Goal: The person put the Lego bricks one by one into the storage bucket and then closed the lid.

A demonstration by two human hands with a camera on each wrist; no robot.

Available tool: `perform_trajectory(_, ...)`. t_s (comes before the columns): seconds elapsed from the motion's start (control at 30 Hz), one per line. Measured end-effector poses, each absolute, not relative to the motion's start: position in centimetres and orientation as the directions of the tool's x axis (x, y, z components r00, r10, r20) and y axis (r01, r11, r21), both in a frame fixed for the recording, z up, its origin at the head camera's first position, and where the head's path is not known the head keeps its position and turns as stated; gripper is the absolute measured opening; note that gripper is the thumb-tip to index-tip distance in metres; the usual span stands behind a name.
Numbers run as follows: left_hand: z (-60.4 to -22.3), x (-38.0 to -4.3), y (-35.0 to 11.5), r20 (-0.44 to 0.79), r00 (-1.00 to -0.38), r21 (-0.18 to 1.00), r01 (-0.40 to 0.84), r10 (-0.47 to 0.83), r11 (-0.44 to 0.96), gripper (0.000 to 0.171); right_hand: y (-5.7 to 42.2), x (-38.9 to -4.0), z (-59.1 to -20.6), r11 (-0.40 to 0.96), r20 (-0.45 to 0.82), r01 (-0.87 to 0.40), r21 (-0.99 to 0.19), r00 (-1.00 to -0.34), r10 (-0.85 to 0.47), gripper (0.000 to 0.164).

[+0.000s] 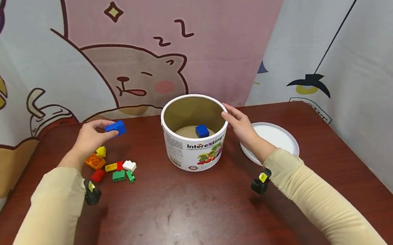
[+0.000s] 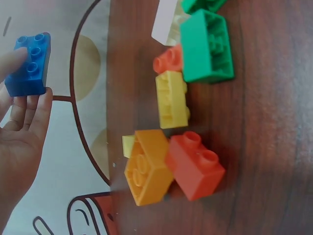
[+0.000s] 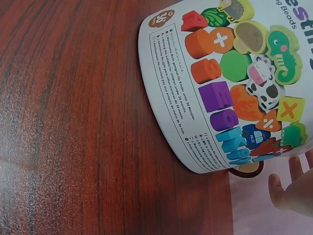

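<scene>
My left hand (image 1: 93,137) pinches a blue toy building brick (image 1: 115,128) between thumb and fingers, held up over the far left of the table. In the left wrist view the studs of that blue brick (image 2: 30,66) face the camera. Below the hand lies a loose group of bricks: orange (image 1: 94,161), yellow (image 1: 111,167), red (image 1: 97,175), white (image 1: 129,166) and green (image 1: 118,176). A white bucket (image 1: 180,152) with a printed label stands upright and uncovered at the middle. Inside it sits another blue brick (image 1: 202,131). My right hand (image 1: 240,126) grips the bucket's right rim, thumb at the edge.
A round white lid (image 1: 286,136) lies flat on the table to the right of the bucket, partly under my right forearm. The dark red wooden table (image 1: 181,226) ends at the back against a printed curtain (image 1: 228,29).
</scene>
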State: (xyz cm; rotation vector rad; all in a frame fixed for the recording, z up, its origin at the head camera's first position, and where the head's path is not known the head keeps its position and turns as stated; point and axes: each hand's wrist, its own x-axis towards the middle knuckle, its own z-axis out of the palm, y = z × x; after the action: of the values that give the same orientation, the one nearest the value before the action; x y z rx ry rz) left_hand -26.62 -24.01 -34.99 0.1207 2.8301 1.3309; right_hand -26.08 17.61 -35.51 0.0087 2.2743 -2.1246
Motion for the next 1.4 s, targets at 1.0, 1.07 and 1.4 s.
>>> perform_trajectory(1.0,-29.0,-26.6,-16.9,0.108,-0.976,0.810,0.196,0.189,0.553,0.040,17.5,-26.2,-35.5,0.039,-0.017,0.017,-0.999,-1.000,-0.011,0.047)
perform_trajectory(1.07,-28.7,-26.7,-16.3,0.121,-0.972,0.814,0.213,0.200,0.541,0.040,17.5,-26.2,-35.6,0.041,-0.014,0.014,-0.999,-1.000,-0.009,0.047)
perform_trajectory(1.4,-27.8,-27.2,-13.1,0.145,-0.951,0.840,0.264,0.273,0.473,0.036,17.6,-26.2,-35.7,0.046,-0.018,0.018,-0.999,-1.000,-0.002,0.048)
